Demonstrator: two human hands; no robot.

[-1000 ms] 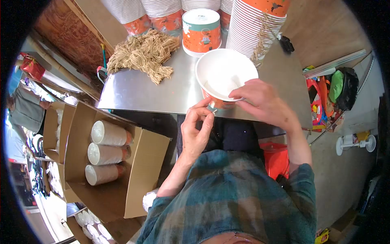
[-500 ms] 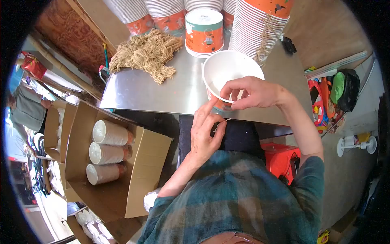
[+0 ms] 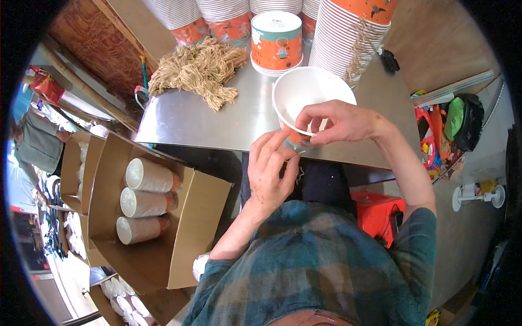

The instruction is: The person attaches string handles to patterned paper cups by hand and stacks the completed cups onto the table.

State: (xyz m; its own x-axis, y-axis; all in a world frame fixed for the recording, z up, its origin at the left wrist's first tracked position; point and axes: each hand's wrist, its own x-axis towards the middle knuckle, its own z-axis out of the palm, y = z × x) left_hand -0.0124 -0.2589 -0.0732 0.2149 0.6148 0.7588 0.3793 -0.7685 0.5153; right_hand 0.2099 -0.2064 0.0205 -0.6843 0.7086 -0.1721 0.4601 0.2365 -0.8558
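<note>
A white paper bucket [image 3: 312, 92] with an orange printed outside stands at the metal table's front edge, its opening tipped toward me. My right hand [image 3: 337, 120] is at the near rim, thumb and fingers pinched around the side; what lies between them is too small to make out. Just left of it, my left hand [image 3: 273, 167] has its fingers curled, the fingertips against the bucket's lower front. A thin pale cord end shows by its fingertips. Behind the bucket is an upside-down orange bucket [image 3: 276, 46], and a bundle of tan cord [image 3: 198, 70] lies to the left.
Tall nested bucket stacks [image 3: 348, 49] stand at the table's back. An open cardboard box [image 3: 204, 228] with wrapped stacks is at the lower left. A red container [image 3: 375, 214] sits under the table at right. Another person [image 3: 41, 141] is at far left.
My right hand has shifted from the bucket's right rim to its near front. My left hand has turned and moved up against the bucket, which sits slightly farther right in view.
</note>
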